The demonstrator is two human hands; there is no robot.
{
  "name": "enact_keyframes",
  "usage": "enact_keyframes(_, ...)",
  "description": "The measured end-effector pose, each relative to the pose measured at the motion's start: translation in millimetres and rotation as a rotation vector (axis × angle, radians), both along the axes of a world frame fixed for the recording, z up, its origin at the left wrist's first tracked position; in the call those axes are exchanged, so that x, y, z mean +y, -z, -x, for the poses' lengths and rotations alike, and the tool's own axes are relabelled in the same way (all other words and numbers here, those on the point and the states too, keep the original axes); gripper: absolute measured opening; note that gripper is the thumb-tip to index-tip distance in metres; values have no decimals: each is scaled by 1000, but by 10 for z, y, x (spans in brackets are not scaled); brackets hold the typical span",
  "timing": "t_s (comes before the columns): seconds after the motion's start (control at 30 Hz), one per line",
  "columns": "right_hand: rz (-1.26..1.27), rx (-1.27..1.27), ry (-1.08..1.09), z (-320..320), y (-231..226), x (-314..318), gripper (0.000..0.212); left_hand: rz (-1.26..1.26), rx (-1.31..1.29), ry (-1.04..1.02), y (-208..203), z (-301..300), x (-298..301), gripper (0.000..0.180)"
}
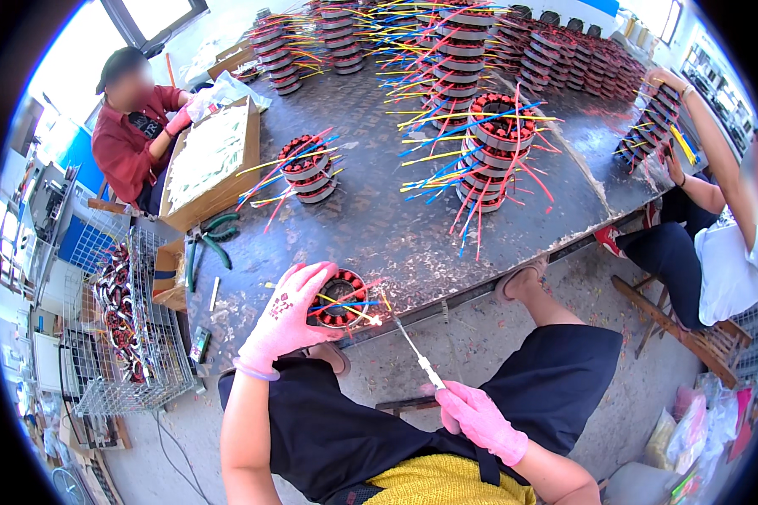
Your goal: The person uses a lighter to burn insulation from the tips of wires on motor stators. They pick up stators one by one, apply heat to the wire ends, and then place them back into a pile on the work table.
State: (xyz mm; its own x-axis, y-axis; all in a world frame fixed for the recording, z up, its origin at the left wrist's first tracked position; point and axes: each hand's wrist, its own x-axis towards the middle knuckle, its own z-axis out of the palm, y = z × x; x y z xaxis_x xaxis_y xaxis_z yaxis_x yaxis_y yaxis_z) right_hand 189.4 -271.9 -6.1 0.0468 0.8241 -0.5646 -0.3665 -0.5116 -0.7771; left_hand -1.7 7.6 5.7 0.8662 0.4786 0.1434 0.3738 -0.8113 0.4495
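Note:
My left hand (288,310), in a pink glove, grips a motor stator (343,318) at the table's near edge. The stator has red windings in a metal ring, and yellow, blue and red lead wires stick out to its right. My right hand (483,421), also pink-gloved, is closed around a slim tool (428,369) with a white handle and a long thin shaft. That shaft slants up and left, its tip close to the stator's wire ends. A small bright spot glows by those wires; whether it is a flame or a glint, I cannot tell.
Stacked stators (497,143) with loose wires stand beyond, beside a shorter stack (307,168). Green-handled pliers (213,240) lie left, near a cardboard box (248,147). A wire basket (130,396) hangs left. Co-workers sit left and right; the right one handles a stator stack (648,126).

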Motion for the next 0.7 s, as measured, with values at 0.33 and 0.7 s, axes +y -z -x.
enact_keyframes(0.33,-5,-12,-4,4,0,-1,38,-89,10,-11,-46,-2,-45,92)
enact_keyframes(0.7,13,-22,-8,-4,12,6,37,-57,-13,7,4,-2,-20,94)
